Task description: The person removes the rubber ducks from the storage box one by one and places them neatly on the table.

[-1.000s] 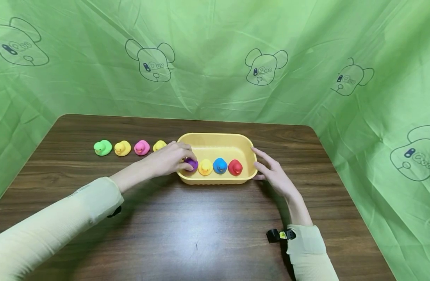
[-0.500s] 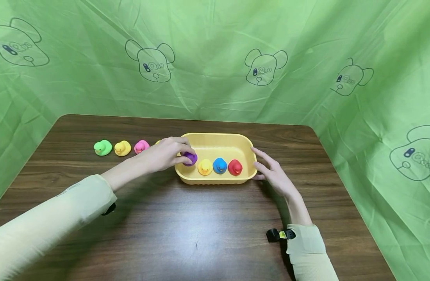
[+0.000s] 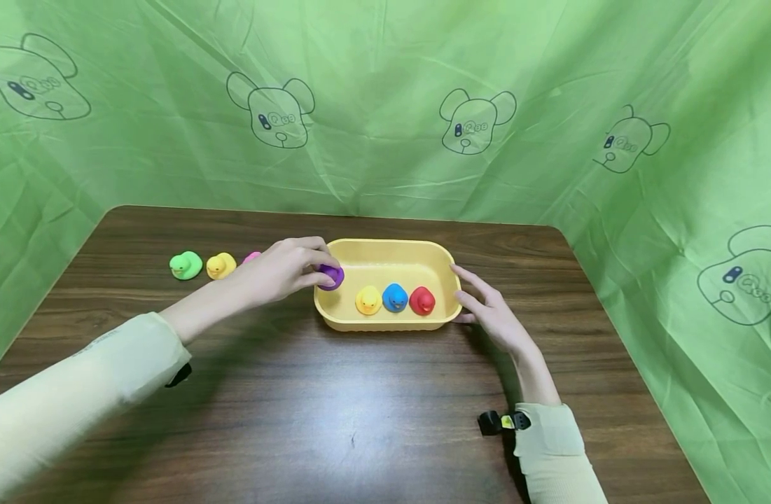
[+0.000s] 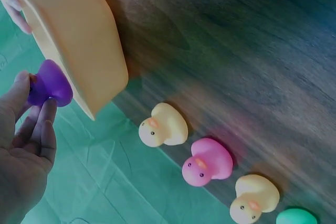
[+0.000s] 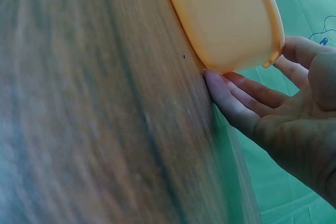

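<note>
I had the purple duck [image 3: 331, 278] pinched in my left hand [image 3: 290, 269], thumb on one side and fingertips on the other, closed no further than the toy's body let them. It was at the tray's left end, up by the rim; I could not tell whether it touched the plastic. The tray [image 3: 398, 260] was yellow and stood on the dark wooden table [image 3: 360, 413]. My right hand [image 3: 497, 322] was at its other end, fingers spread and mostly straight, tips touching the outer wall and rim, with nothing closed inside that grip. Inside the tray, near the front wall, sat a row of three: a yellow duck [image 3: 368, 301], then the blue duck [image 3: 395, 298], then the red duck [image 3: 423, 302] nearest my right hand. To the left of the tray ran another line on the bare wood. Farthest out was the green duck [image 3: 186, 265], then a second yellow duck [image 3: 220, 267], then the pink duck [image 3: 252, 257], partly covered by my left hand in the head view. A third yellow duck [image 4: 165, 127], nearest the tray, showed only from the left wrist. Behind the table hung a green curtain [image 3: 372, 168] with outlined animal heads [image 3: 281, 116] on it.
</note>
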